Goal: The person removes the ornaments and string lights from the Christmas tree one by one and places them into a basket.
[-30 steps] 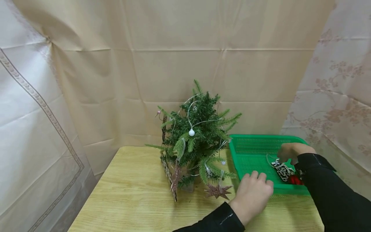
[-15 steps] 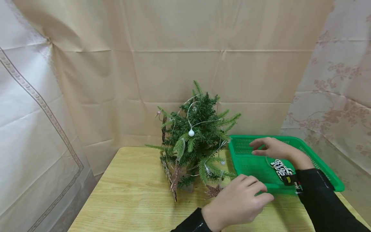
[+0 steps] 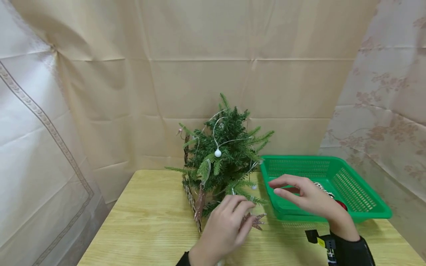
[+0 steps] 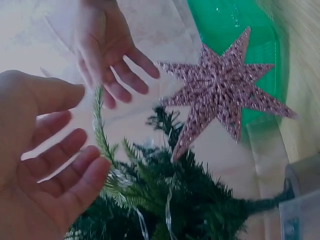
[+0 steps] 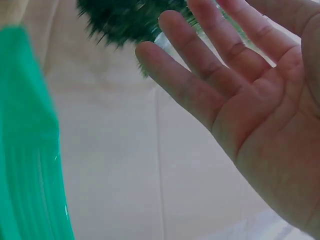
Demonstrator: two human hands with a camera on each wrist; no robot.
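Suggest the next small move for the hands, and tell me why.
I'd probably ease the left hand to the glittery star and pinch it lightly. Both hands look empty, and in the left wrist view the star is apart from that hand. In the head view, the left hand partly covers the star, while the right hand appears in front of the green basket.

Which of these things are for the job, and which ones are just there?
Probably for the job:
- Christmas tree with hanging decorations
- pink glitter star, near the left hand
- green basket, partly behind the right hand in the head view

Probably just there:
- beige cloth
- flowery cloth
- wooden table underneath
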